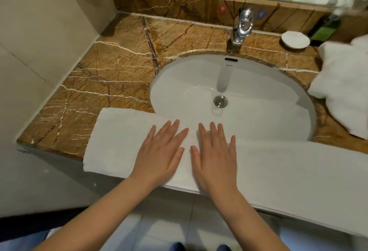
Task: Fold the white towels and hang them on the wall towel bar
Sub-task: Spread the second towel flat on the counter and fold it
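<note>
- Left grip (159, 157): palm down, fingers straight and slightly spread, pressed flat on the folded white towel (111, 141).
- Right grip (215, 161): same posture, just beside the left grip, thumbs near but apart.
- Folded white towel: a long band under both grips. It runs a short way out past the left grip and far out past the right grip, along the front edge of the worktop (95, 75), covering the near rim of the sink (199, 75).
- Sink: white, directly beyond the fingertips.
- Tap (242, 25): chrome, well beyond the right grip.
- Unfolded white towels (342, 83): heaped on the worktop, well to the right of the right grip.
- Soap dish (295, 39): white, beyond that heap.
</note>
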Tool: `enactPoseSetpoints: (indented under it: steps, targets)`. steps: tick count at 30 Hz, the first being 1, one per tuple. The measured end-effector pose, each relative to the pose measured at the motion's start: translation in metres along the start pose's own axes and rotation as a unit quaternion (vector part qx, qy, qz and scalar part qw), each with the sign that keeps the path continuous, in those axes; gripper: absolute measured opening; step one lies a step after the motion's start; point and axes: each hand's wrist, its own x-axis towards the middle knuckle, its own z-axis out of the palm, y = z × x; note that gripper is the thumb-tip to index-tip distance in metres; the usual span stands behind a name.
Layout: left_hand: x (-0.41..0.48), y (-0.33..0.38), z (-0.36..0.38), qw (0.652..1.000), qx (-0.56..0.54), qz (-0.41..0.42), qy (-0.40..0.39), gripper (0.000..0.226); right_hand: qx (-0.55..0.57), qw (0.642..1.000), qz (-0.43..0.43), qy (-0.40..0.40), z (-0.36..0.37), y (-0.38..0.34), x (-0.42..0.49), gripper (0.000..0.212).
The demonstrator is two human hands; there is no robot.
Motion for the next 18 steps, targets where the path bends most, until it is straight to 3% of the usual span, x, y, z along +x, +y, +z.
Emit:
enactPoseSetpoints:
  steps: [12, 18]
  targets:
    - [0.003, 0.018, 0.002, 0.998, 0.06, -0.015, -0.015, 0.058, 0.043, 0.999, -0.02, -0.008, -0.01, 0.039, -0.014, 0.057]
    - [0.011, 0.095, 0.014, 0.998, 0.004, 0.058, -0.017, 0.054, -0.008, 0.998, 0.062, 0.014, -0.046, 0.119, -0.039, 0.059]
